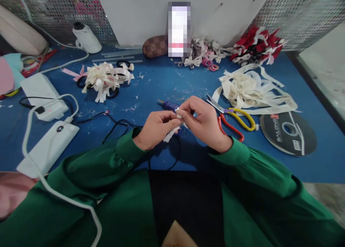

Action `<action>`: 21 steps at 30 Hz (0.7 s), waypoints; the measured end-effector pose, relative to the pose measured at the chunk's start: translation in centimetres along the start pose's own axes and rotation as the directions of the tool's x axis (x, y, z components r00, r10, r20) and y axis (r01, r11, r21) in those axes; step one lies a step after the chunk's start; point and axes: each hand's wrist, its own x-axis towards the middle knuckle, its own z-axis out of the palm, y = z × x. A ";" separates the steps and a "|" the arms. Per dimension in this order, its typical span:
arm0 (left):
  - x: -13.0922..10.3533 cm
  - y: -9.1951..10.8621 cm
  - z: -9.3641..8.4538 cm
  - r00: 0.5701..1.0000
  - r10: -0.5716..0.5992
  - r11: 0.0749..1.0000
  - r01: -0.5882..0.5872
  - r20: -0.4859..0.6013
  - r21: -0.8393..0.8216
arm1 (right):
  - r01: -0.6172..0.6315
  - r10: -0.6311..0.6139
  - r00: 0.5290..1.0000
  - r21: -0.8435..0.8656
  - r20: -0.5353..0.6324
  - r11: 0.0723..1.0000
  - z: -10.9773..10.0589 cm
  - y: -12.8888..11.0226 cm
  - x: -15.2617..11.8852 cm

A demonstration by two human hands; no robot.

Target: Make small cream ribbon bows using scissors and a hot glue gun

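Observation:
Both hands meet over the front middle of the blue table. My left hand point(159, 127) pinches a short white ribbon piece point(171, 134), whose loose end hangs below the fingers. My right hand point(204, 123) is closed on the upper part of the same ribbon, its fingertips touching those of the left. Behind the fingers lies a dark blue glittery tool point(170, 105) with a pointed tip, partly hidden by the hands. Just right of my right hand rest scissors point(228, 112) with one red and one yellow handle, blades apart.
Cream ribbon strips point(248, 87) and a black spool point(288, 133) lie at the right. Finished-looking bows point(104, 78) are heaped at the left, near white power banks point(48, 146) and cables. A phone point(179, 29) stands at the back beside a checkered case point(155, 46).

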 end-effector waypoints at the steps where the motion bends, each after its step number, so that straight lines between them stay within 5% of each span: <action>1: -0.1 0.2 0.1 0.999 0.037 0.998 -0.036 -0.021 0.050 | 0.031 -0.031 0.999 -0.042 0.010 0.999 -0.1 -0.1 0.0; 6: -0.5 0.7 0.4 0.998 0.048 0.989 -0.042 -0.044 0.144 | -0.028 0.029 0.999 -0.059 0.031 0.998 0.3 0.1 -0.1; 13: 0.2 -0.4 0.3 0.988 -0.075 0.983 0.050 -0.137 -0.175 | -0.341 0.302 0.940 0.395 0.158 0.853 -1.0 0.4 1.1; 21: 0.4 -0.5 0.0 0.988 -0.108 0.961 0.075 -0.113 -0.267 | -0.462 0.355 0.882 0.410 0.311 0.787 -1.6 0.8 1.3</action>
